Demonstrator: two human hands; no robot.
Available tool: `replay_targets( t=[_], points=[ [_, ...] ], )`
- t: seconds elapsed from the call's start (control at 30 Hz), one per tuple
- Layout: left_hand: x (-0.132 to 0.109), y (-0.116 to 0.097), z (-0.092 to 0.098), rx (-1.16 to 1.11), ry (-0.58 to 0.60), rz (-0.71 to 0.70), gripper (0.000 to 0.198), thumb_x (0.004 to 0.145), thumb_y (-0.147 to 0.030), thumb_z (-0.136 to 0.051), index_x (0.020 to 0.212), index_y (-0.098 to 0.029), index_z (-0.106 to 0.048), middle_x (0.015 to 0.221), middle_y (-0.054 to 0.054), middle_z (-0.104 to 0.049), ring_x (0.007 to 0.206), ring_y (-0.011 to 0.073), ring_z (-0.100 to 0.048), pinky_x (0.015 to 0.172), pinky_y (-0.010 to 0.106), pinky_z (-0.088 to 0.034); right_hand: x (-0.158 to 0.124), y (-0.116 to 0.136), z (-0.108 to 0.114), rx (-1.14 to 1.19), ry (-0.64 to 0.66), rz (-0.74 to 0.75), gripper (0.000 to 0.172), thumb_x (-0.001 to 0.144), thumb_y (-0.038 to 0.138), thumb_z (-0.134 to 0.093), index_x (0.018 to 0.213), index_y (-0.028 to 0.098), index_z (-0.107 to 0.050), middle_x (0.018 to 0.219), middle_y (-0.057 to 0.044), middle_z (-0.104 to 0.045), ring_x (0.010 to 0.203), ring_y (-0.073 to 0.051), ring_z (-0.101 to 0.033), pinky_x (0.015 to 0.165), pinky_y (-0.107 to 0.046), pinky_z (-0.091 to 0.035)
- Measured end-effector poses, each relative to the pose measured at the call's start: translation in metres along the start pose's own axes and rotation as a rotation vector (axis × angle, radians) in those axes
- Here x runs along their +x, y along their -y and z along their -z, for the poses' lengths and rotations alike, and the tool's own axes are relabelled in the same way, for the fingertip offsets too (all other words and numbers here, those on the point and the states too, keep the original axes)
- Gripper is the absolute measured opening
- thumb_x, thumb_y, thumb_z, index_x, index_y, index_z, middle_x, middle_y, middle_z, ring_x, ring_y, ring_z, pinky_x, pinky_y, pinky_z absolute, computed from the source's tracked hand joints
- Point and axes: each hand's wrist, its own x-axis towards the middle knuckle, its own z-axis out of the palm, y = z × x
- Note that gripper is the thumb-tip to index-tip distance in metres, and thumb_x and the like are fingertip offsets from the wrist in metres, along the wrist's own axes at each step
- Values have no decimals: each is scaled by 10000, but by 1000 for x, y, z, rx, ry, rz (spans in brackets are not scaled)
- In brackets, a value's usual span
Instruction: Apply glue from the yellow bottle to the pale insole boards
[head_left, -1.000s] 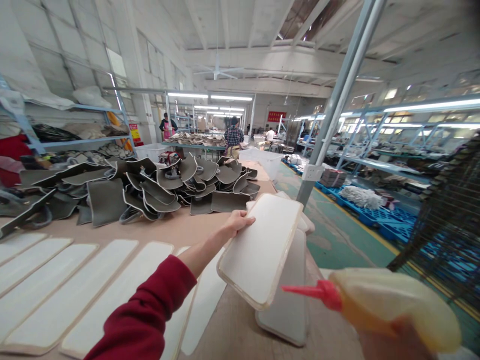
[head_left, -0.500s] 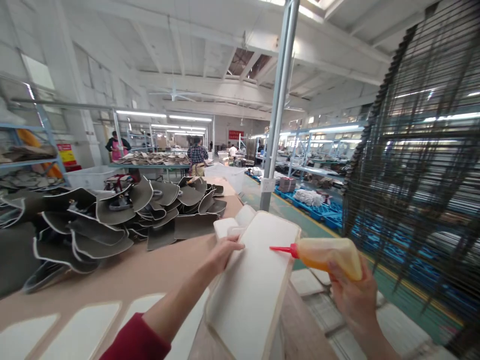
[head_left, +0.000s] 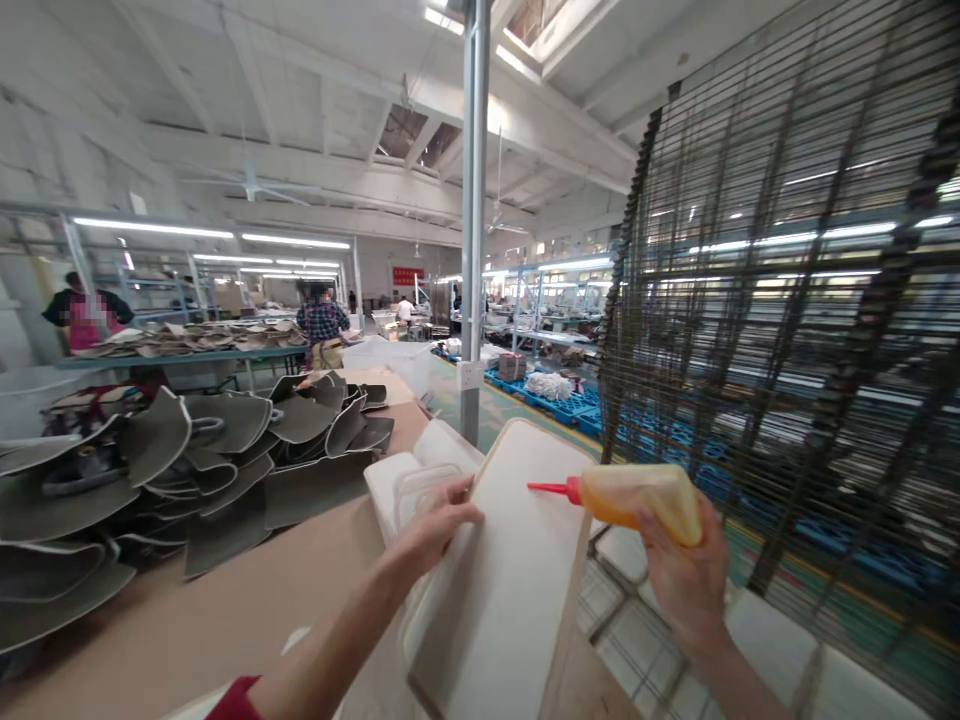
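Observation:
My right hand (head_left: pixel 686 570) is wrapped round a squeeze bottle (head_left: pixel 637 500) of amber liquid, probably glue, held on its side. Its red nozzle points left, over the upper part of a white rounded panel (head_left: pixel 517 570). Whether the tip touches the surface I cannot tell. At the panel's left edge, my left hand (head_left: pixel 442 520) grips with the thumb on top; its other fingers are partly hidden. The panel slopes toward me, with more white panels (head_left: pixel 450 445) and a clear plastic piece (head_left: pixel 424 490) behind the left hand.
Dark curved sheets with pale edges (head_left: pixel 232 470) are piled on the brown tabletop (head_left: pixel 300 600) at left. A grey post (head_left: pixel 472 200) rises ahead. Tall wire racks (head_left: pixel 750 300) stand at right, with white pieces on mesh (head_left: pixel 780 640) below. Co-workers (head_left: pixel 324 325) are farther back.
My view has turned to the right, so the surroundings shift left. Both hands keep their holds, and the nozzle stays over the panel's upper part.

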Motion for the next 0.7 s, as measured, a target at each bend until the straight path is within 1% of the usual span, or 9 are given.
replay_targets(
  t=[0.1,0.17,0.23,0.37,0.43,0.5,0.6,0.67,0.7],
  points=[
    [12,6,-8,-2,2,41,434,494,-132,-566,891,-180,-736,692,-27,-696,588,154,-581,605,240,-450,-38,-1,9,-21,87,-82,731,533,564,-823,1097,169,-578,917,-74,-654,782,-256,-621,653,-313,-521],
    [19,8,-12,10,7,50,419,496,-137,-570,877,-182,-738,685,-29,-695,584,152,-577,613,242,-454,-55,4,15,83,209,-138,718,611,587,-757,1170,198,-530,1020,-76,-664,901,-264,-627,747,-309,-527],
    [23,8,-16,26,33,46,420,506,-135,-573,889,-185,-738,701,-31,-699,604,152,-584,628,237,-453,-46,11,23,68,145,-118,696,615,561,-767,1174,226,-523,1012,-53,-657,867,-240,-621,739,-295,-520],
    [27,8,-28,21,127,51,468,521,-122,-585,965,-175,-725,748,-22,-705,651,154,-597,646,228,-448,2,17,41,-46,-101,-13,678,573,523,-819,1111,195,-568,915,-30,-603,777,-197,-566,679,-264,-483],
    [31,12,-32,1,149,64,490,524,-129,-592,997,-166,-715,750,-16,-702,644,157,-593,644,237,-453,1,12,47,-52,-98,-27,676,572,534,-814,1096,183,-572,902,-38,-613,766,-204,-578,662,-270,-493],
    [36,18,-32,-7,149,90,491,523,-137,-598,1000,-163,-712,731,-15,-695,624,152,-580,627,237,-449,-18,4,51,-18,-4,-104,664,574,541,-806,1081,174,-582,895,-65,-649,762,-235,-615,644,-291,-524],
    [45,26,-32,2,145,109,473,524,-140,-606,985,-162,-713,725,-17,-689,631,144,-577,617,222,-436,-36,-5,60,131,105,-240,704,591,528,-797,1173,210,-562,1001,-69,-669,879,-259,-642,742,-297,-546],
    [49,27,-34,12,171,113,474,528,-139,-614,991,-158,-712,753,-14,-696,660,146,-590,624,216,-435,-24,-5,70,94,-28,-166,662,535,423,-868,1100,206,-599,905,-38,-662,744,-202,-628,627,-233,-530],
    [50,27,-37,19,186,118,477,534,-140,-620,1002,-157,-711,771,-12,-701,671,147,-596,629,213,-436,-13,-4,76,64,-75,-124,659,546,386,-878,1115,202,-600,907,-27,-649,741,-170,-605,626,-198,-505]
  ],
)
